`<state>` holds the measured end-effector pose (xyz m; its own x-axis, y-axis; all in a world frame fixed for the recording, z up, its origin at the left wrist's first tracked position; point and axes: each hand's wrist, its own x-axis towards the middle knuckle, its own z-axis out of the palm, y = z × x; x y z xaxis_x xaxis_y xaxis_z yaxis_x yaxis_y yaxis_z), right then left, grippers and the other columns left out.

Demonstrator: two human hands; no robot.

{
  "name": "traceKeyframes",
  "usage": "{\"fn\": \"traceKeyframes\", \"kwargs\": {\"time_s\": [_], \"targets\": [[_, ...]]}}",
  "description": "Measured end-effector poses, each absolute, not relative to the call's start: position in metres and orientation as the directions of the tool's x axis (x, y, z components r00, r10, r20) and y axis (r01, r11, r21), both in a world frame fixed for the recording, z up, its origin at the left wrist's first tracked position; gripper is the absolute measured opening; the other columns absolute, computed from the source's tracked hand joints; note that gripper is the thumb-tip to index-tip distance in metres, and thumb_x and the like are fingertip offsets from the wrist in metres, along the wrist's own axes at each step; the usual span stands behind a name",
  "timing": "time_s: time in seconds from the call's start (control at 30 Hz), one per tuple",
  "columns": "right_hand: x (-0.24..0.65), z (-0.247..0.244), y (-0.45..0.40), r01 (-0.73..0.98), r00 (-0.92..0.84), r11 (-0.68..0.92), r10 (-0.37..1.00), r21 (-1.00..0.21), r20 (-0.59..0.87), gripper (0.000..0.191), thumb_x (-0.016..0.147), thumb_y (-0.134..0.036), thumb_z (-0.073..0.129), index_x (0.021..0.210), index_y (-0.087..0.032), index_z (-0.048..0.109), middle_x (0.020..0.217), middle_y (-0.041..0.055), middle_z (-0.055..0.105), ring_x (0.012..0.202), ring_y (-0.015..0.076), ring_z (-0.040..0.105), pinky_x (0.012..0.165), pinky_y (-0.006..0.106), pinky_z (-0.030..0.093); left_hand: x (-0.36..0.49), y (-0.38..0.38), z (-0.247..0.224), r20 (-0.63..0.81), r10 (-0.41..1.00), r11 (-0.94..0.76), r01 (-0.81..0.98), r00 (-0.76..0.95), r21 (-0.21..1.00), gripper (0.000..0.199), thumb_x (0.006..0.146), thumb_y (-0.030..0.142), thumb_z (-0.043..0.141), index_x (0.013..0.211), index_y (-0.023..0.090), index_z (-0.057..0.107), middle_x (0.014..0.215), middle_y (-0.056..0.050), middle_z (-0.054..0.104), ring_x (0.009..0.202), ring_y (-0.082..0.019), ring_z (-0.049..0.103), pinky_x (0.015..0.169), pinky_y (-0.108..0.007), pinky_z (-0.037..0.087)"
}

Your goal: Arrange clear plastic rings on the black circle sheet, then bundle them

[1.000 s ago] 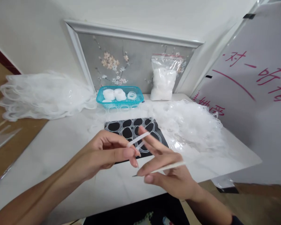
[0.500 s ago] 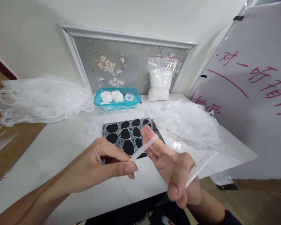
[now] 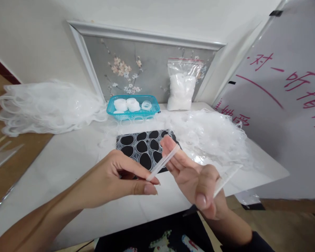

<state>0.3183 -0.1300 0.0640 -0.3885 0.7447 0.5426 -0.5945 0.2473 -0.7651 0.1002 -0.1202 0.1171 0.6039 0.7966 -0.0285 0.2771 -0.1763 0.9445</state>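
Thumb and forefinger of my left hand point(image 3: 120, 182) pinch one end of a thin translucent ring point(image 3: 163, 163), seen nearly edge-on as a narrow loop. Its far end lies against the stretched fingers of my right hand point(image 3: 196, 182), palm turned up. Under my right thumb a flat translucent strip point(image 3: 227, 179) is clamped, sticking out to the right; its exact kind I cannot make out. Beyond the hands lies a black mat point(image 3: 145, 161) with pale rounded outlines, partly hidden by my fingers.
A blue basket point(image 3: 110, 109) holds white ring stacks. Behind stands a zip bag point(image 3: 182, 91) of white contents. Heaps of translucent ring-like pieces lie left point(image 3: 49, 108) and right point(image 3: 212, 136) on the white table point(image 3: 68, 164). A framed floral panel point(image 3: 147, 35) leans behind; a whiteboard point(image 3: 283, 147) stands right.
The view has shifted slightly. My right hand has turned a little and its thumb has moved up along the strip. Both hands keep hold, with the ring still spanning between them.
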Motion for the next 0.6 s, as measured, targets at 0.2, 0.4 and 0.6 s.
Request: {"fn": "traceKeyframes", "kwargs": {"time_s": [0.2,0.4,0.6], "targets": [[0.317,0.068,-0.131,-0.593,-0.406,0.234,0.739,-0.771,0.537,0.002,0.076,-0.041,0.075,0.074,-0.04,0.074,0.145,-0.0135,0.046,0.145,0.0241,0.026,0.119,0.05,0.018,0.103,-0.12,0.122,-0.121,0.81,-0.072,0.301,0.574,0.951,0.014,0.071,0.034,0.077,0.082,0.025,0.08,0.057,-0.001,0.068,0.048,-0.011,0.053,0.041,-0.02,0.036],[0.314,0.068,-0.13,-0.597,-0.434,0.163,0.758,-0.786,0.487,0.013,0.078,-0.037,0.073,0.09,-0.041,0.075,0.145,-0.0068,0.048,0.14,0.0247,0.037,0.117,0.051,0.026,0.099,-0.12,0.121,-0.069,0.741,-0.109,0.221,0.668,0.969,0.015,0.077,0.033,0.072,0.088,0.027,0.08,0.064,-0.003,0.072,0.043,-0.009,0.051,0.039,-0.019,0.036],[0.299,0.051,-0.124,-0.622,-0.551,-0.062,0.743,-0.781,0.38,0.011,0.082,-0.034,0.07,0.092,-0.038,0.075,0.13,-0.0029,0.064,0.139,0.0212,0.038,0.113,0.049,0.033,0.098,-0.103,0.101,0.093,0.856,-0.118,0.015,0.508,0.993,0.022,0.083,0.032,0.064,0.102,0.029,0.076,0.058,-0.001,0.069,0.03,-0.004,0.033,0.031,-0.018,0.025]]}}
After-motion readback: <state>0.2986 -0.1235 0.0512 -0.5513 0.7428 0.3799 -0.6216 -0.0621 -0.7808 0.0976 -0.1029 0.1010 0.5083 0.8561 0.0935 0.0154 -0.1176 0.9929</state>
